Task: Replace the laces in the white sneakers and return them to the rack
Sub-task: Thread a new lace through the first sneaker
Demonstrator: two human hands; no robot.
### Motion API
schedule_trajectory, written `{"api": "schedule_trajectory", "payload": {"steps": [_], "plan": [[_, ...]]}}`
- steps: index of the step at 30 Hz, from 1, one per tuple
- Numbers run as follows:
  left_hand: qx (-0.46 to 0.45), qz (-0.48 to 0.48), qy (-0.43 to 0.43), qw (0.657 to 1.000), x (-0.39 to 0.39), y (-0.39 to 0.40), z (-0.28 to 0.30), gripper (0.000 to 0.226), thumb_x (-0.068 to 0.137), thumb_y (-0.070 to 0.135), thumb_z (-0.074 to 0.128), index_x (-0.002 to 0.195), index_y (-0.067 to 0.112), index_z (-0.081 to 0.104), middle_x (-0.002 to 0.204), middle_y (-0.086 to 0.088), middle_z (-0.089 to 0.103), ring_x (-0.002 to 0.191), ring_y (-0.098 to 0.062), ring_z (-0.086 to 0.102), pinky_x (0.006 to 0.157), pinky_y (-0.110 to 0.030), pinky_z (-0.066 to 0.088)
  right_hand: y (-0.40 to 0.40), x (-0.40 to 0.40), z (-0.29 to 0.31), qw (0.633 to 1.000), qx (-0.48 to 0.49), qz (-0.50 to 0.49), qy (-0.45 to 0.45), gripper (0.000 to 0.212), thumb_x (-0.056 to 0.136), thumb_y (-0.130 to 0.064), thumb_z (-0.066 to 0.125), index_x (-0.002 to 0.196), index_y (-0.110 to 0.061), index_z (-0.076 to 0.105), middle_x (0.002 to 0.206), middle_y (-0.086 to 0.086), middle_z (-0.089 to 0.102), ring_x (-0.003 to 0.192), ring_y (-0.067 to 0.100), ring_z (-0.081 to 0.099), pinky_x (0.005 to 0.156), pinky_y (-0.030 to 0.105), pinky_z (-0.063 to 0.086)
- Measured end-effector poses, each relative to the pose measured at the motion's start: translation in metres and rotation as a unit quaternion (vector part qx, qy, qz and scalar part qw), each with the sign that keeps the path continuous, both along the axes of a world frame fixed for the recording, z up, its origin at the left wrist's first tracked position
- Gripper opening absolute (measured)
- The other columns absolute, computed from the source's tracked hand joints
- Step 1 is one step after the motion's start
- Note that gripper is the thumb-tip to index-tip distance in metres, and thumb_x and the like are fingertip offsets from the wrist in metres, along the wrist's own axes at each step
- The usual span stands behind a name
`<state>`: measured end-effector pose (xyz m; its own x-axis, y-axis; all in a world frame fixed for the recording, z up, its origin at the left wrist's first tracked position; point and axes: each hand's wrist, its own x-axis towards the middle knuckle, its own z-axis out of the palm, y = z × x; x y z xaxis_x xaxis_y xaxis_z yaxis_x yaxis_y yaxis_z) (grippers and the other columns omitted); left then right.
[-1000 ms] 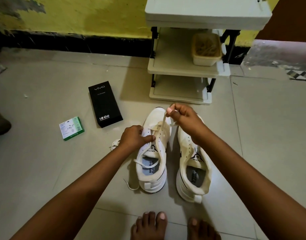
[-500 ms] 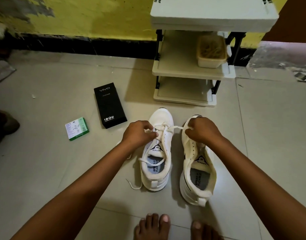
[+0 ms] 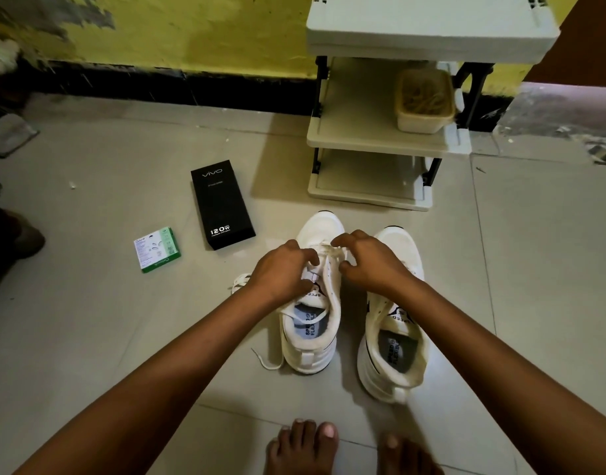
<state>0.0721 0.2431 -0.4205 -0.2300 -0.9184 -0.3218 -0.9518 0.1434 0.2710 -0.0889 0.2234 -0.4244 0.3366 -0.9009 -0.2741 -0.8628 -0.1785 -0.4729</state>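
Observation:
Two white sneakers stand side by side on the tiled floor, toes pointing to the rack (image 3: 380, 140). My left hand (image 3: 281, 272) grips the left sneaker (image 3: 311, 341) at its left eyelet flap, thumb on the tongue. Curled over the same shoe's front eyelets, my right hand (image 3: 366, 262) pinches the white lace (image 3: 329, 250) that crosses between both hands. Loose lace ends trail on the floor beside the heel (image 3: 267, 363) and behind my left wrist (image 3: 239, 281). The right sneaker (image 3: 394, 344) shows no lace.
The cream three-tier rack holds a plastic container (image 3: 425, 101) on its middle shelf. A black phone box (image 3: 221, 204) and a small green box (image 3: 157, 248) lie on the floor to the left. My bare feet (image 3: 305, 447) are at the bottom edge.
My right hand pulled the lace up, then out to the right, and has now come back onto the left sneaker's front eyelets. My left hand stayed on that shoe.

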Motion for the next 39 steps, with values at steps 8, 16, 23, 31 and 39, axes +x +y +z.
{"api": "schedule_trajectory", "payload": {"steps": [8,16,23,31,39], "plan": [[-0.029,0.025,-0.012,0.999,-0.005,-0.004,-0.016,0.015,0.09,0.022,0.055,0.101,0.023,0.064,0.11,-0.005,0.046,0.103,-0.024,0.049,0.069,-0.027,0.033,0.0,0.0,-0.002,1.0,0.002,-0.001,-0.015,0.041,0.088,-0.015,0.053,0.129,-0.017,0.052,0.128,0.011,0.051,0.117,0.028,0.047,0.088,0.032,0.042],[0.109,0.22,0.452,0.858,-0.002,-0.022,0.035,0.028,0.094,0.0,0.039,0.079,0.022,0.048,0.078,-0.002,0.056,0.066,-0.011,0.048,0.057,-0.022,0.036,-0.006,0.004,0.01,0.98,0.053,-0.049,-0.186,0.053,0.087,-0.001,0.05,0.137,-0.016,0.042,0.138,0.005,0.047,0.129,0.019,0.042,0.096,0.021,0.032],[0.176,0.249,0.536,0.787,0.002,-0.027,0.049,0.021,0.096,0.006,0.039,0.083,0.018,0.052,0.06,0.002,0.064,0.064,-0.013,0.062,0.065,-0.026,0.046,-0.014,0.019,0.024,0.966,0.096,-0.031,-0.236,0.027,0.091,-0.007,0.052,0.117,-0.007,0.056,0.111,0.008,0.061,0.102,0.02,0.055,0.088,0.031,0.043],[0.163,0.278,0.592,0.738,0.035,-0.039,0.055,0.019,0.097,0.013,0.041,0.086,0.015,0.057,0.053,0.007,0.042,0.04,-0.005,0.036,0.05,-0.019,0.039,-0.034,-0.012,0.072,0.826,0.16,-0.161,-0.516,0.022,0.094,-0.011,0.045,0.077,-0.012,0.058,0.062,-0.003,0.047,0.059,0.011,0.047,0.072,0.026,0.052],[0.122,0.243,0.401,0.875,0.039,-0.03,0.026,0.014,0.092,0.011,0.056,0.082,0.016,0.064,0.073,0.001,0.057,0.056,-0.008,0.043,0.057,-0.015,0.04,-0.036,-0.017,0.061,0.863,0.027,-0.287,-0.415,0.023,0.09,-0.013,0.055,0.068,-0.01,0.053,0.058,-0.004,0.047,0.053,0.005,0.045,0.051,0.018,0.045]]}}
